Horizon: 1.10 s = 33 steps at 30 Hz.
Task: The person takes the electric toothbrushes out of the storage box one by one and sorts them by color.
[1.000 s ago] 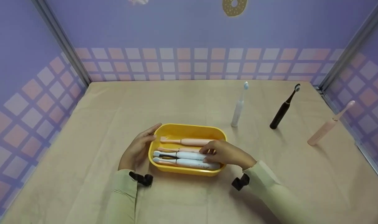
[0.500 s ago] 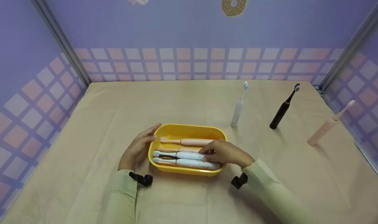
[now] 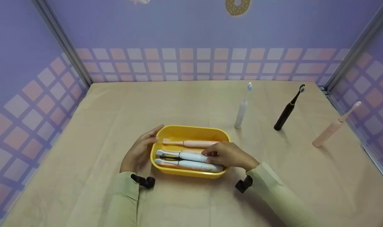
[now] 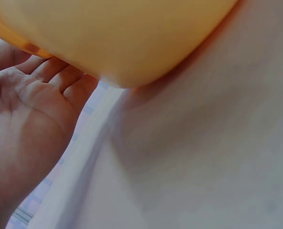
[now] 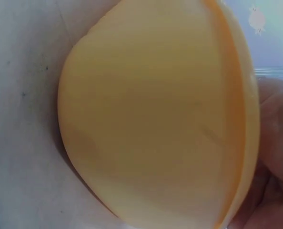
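Inside the yellow tray [image 3: 191, 133], the farther white toothbrush [image 3: 192, 156] is being pinched by the right hand [image 3: 233, 155]. Its head is pointing toward the left edge, which is being held by the left hand [image 3: 139, 149].

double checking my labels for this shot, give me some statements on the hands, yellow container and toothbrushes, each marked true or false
1. The left hand holds the yellow container at its edge. True.
2. The right hand grips a black toothbrush. False: it grips a white toothbrush.
3. A pink toothbrush lies inside the container. True.
4. Only two toothbrushes stand outside the container. False: three do, a white one, a black one and a pink one.
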### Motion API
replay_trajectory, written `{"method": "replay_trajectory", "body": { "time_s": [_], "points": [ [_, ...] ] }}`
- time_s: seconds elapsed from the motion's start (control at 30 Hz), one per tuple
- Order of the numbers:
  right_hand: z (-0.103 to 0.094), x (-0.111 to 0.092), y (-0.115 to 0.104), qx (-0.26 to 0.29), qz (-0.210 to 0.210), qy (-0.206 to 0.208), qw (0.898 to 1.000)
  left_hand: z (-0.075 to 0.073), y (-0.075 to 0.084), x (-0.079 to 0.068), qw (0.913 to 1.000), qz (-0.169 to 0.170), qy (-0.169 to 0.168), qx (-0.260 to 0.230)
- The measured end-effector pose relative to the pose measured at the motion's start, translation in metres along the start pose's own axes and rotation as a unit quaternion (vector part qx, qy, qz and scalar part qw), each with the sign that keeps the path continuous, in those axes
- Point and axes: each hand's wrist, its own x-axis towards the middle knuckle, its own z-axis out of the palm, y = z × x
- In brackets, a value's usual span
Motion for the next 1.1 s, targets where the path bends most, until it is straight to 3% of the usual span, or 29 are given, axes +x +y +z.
{"method": "replay_trajectory", "body": {
  "time_s": [0.2,0.67,0.97,1.1],
  "points": [
    [0.0015,-0.0004,0.0035,-0.005,-0.024,0.015,1.000,0.0003,-0.0003,-0.0009,0.9998,-0.004,0.001,-0.019],
    [0.0005,-0.0017,0.0045,0.055,-0.004,0.023,0.998,-0.0006,-0.0006,0.0017,0.9999,0.001,0.011,0.004],
    [-0.0006,-0.0034,0.0043,0.075,-0.004,0.030,0.997,0.0024,-0.0010,0.0009,0.9992,-0.020,0.034,-0.005],
    [-0.0010,-0.0046,0.0040,0.101,-0.001,0.033,0.994,0.0017,-0.0013,0.0001,0.9996,-0.016,0.020,-0.014]
  ]
}}
